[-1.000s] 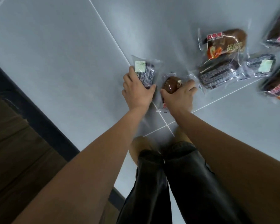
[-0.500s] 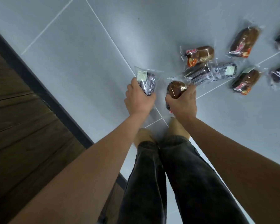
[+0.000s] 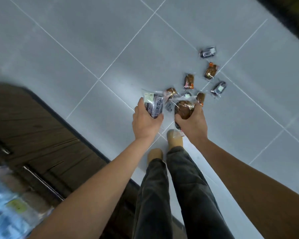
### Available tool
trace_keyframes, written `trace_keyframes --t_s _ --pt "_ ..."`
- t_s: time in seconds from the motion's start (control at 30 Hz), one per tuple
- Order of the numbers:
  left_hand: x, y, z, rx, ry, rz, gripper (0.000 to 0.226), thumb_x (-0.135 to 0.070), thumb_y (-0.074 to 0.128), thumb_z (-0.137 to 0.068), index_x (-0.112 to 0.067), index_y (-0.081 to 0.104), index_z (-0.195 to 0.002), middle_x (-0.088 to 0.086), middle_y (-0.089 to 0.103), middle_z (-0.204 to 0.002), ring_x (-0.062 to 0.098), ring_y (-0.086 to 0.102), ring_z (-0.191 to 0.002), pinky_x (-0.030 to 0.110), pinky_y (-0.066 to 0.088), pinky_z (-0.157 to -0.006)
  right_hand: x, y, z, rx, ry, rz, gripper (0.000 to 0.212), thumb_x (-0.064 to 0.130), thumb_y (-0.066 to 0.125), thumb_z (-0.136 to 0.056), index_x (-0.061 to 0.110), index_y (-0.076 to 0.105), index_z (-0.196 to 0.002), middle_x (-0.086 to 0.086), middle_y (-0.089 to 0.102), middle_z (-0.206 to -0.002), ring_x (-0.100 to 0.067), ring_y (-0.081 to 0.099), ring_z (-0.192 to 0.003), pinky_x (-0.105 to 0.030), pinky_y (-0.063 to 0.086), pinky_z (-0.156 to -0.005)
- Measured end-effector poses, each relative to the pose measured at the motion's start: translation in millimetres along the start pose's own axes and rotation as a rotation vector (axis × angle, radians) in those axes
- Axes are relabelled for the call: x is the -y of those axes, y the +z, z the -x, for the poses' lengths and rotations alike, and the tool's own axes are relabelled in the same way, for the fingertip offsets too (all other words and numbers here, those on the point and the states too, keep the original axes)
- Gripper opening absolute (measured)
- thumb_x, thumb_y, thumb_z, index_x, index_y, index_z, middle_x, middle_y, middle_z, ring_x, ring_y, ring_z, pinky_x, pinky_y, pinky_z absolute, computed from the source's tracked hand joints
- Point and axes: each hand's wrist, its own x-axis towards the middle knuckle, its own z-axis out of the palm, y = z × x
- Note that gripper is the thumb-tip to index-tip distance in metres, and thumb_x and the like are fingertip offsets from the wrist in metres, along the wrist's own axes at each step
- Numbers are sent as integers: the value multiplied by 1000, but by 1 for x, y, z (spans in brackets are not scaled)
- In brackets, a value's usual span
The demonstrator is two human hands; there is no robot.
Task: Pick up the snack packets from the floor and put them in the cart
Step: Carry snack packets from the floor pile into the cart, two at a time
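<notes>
- Your left hand (image 3: pixel 146 121) has its fingers curled round a dark packet (image 3: pixel 154 105) in crinkled clear film with a pale label.
- Your right hand (image 3: pixel 192 122) grips a round brown bun packet (image 3: pixel 184 109), glossy wrap.
- Beyond the bun packet, loose packets (image 3: pixel 188 81) lie scattered on the grey tiled floor (image 3: pixel 93 40).
- Against half a second ago, both hands are higher above the floor, and the loose packets look smaller.

We hold a packet (image 3: pixel 154 106) in our left hand (image 3: pixel 145 123) and a bun (image 3: pixel 184 109) in our right hand (image 3: pixel 192 125), side by side above our shoes (image 3: pixel 175 138). More packets (image 3: pixel 210 71) lie scattered on the floor (image 3: pixel 93 40) ahead and to the right. A cabinet (image 3: pixel 41 135) stands to our left.
</notes>
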Motion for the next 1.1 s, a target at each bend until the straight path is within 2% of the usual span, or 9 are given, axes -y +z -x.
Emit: trace_keyframes --t_s 0.1,0.23,0.33,0.4,0.47,0.53,0.63,0.77,1.1 --pt "-31 -25 44 3 60 6 82 -31 74 -76 -21 29 -144 4 47 -136 26 45 -125 45 39 -104 7 -49 43 -63 15 -28 69 38 69 -75 19 38 -134 -4 57 -122 -26 58 -106 -42 50 -89" --pt "-66 -44 98 28 131 43 71 -36 74 -64 -31 35 -123 -1 60 -114 26 58 -105 46 48 -90 4 -114 93 -161 37 -97 62 40 68 -74 21 43 -128 -3 61 -119 -26 60 -104 -43 51 -89" --pt "-101 -46 134 71 225 7 69 -41 73 -61 -31 34 -118 -2 62 -113 26 59 -104 46 49 -89 -7 -164 122 -248 44 -173 59 39 68 -76 21 44 -127 -1 62 -117 -24 60 -104 -37 50 -88" --pt "-127 -41 157 105 301 -27 68 -40 75 -65 -29 36 -119 -3 61 -115 24 58 -105 44 48 -88 -17 -198 139 -314 58 -261 50 37 68 -76 23 47 -119 2 63 -108 -24 62 -99 -36 51 -85" --pt "-155 -29 181 148 373 -52 65 -38 75 -67 -29 37 -119 -5 61 -114 22 58 -104 42 49 -86 -31 -232 155 -380 68 -366 41 37 68 -75 26 47 -108 4 62 -100 -24 62 -94 -42 53 -83" --pt "-185 -13 210 191 446 -70 62 -36 74 -68 -31 37 -118 -8 61 -111 19 60 -99 36 48 -80 -50 -266 169 -447 70 -445 37 36 68 -74 27 48 -104 4 64 -98 -22 62 -92 -44 53 -83" --pt "-230 19 257 251 549 -109 59 -36 72 -72 -32 37 -119 -10 60 -109 14 63 -88 26 46 -70 -87 -319 190 -541 104 -514 34 34 67 -74 29 50 -103 9 64 -95 -18 62 -90 -36 51 -81" --pt "-280 77 327 315 677 -169 56 -38 71 -70 -31 38 -115 -8 61 -109 20 59 -100 32 44 -79 -156 -389 220 -635 147 -569 34 30 67 -76 25 53 -107 9 62 -94 -17 60 -89 -32 48 -79" --pt "-340 246 521 499 811 -182 55 -45 68 -60 -40 34 -104 -9 62 -105 21 64 -90 43 54 -80 -355 -536 303 -821 257 -613 38 30 66 -78 19 53 -112 5 60 -94 -18 56 -87 -30 44 -76"
